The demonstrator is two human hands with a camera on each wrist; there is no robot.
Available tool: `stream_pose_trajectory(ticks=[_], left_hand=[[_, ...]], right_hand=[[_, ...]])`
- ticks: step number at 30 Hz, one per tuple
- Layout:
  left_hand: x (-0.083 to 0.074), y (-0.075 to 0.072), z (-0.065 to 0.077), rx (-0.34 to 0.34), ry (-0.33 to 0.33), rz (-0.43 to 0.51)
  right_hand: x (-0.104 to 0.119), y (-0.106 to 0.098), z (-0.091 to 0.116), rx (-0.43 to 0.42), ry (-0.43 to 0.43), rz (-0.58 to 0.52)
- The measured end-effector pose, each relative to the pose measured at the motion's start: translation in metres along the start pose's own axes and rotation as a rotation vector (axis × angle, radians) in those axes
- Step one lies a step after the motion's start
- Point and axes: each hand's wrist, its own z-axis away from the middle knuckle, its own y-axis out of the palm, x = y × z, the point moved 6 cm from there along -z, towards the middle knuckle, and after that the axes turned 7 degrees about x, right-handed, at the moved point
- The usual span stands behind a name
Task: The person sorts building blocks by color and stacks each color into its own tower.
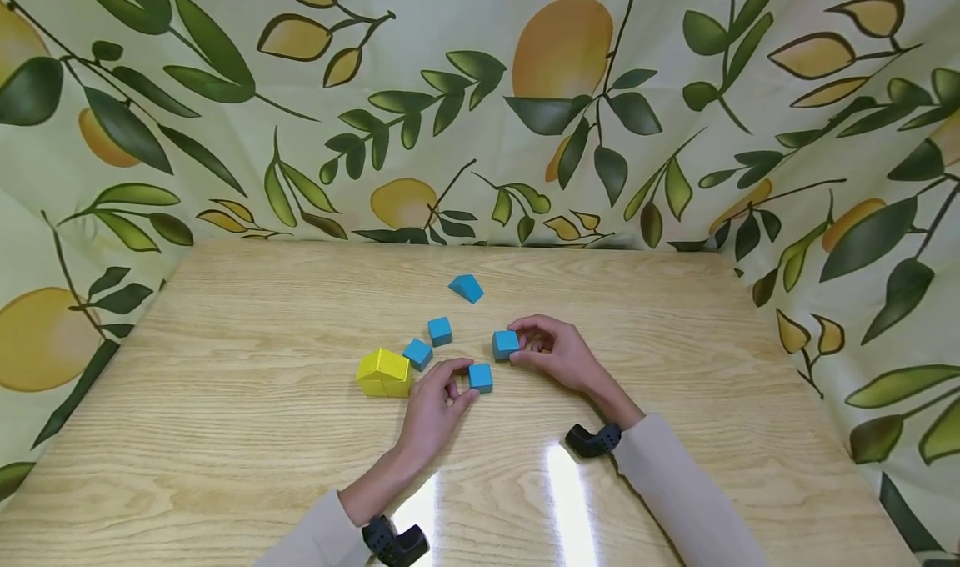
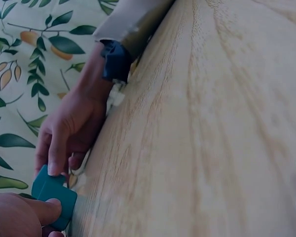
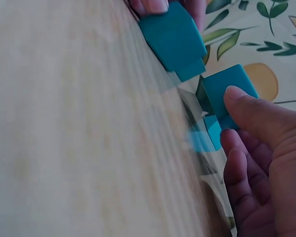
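Between thumb and fingers, my left hand [image 1: 431, 413] pinches a blue cube [image 1: 481, 378] at the middle of the table. Just beyond it and to the right, my right hand [image 1: 558, 352] holds another blue cube [image 1: 506, 346] by its sides. The two held cubes are close but apart in the head view. In the right wrist view, the right thumb presses on its cube [image 3: 229, 89], and the left hand's cube [image 3: 172, 37] is at the top. Both hands' blue blocks [image 2: 64, 200] overlap in the left wrist view.
Left of my left hand stands a small yellow block house [image 1: 384, 375] with a peaked top. Two loose blue cubes [image 1: 440, 331] lie beside it, and a blue triangular block [image 1: 467, 288] is farther back. A leaf-and-fruit patterned cloth [image 1: 450, 17] hangs behind the wooden table [image 1: 262, 325].
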Motion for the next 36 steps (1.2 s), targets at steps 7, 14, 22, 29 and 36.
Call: stream_pose_trajectory(ticks=[7,14,22,29,36], left_hand=[[0.001,0.000,0.000,0.002,-0.003,0.009],[0.000,-0.001,0.000,-0.005,0.002,0.004],[-0.001,-0.001,0.000,-0.004,0.000,0.006],[-0.001,-0.001,0.000,-0.009,0.000,-0.002],[-0.002,-0.002,0.000,-0.012,0.003,-0.005]], right_hand=[[0.004,0.007,0.012,0.033,-0.008,-0.040],[0.012,0.012,0.019,0.080,-0.006,-0.042],[0.011,0.015,0.021,0.100,-0.065,0.004],[0.014,0.017,0.020,0.107,-0.108,0.043],[0.015,0.019,0.020,0.109,-0.077,0.056]])
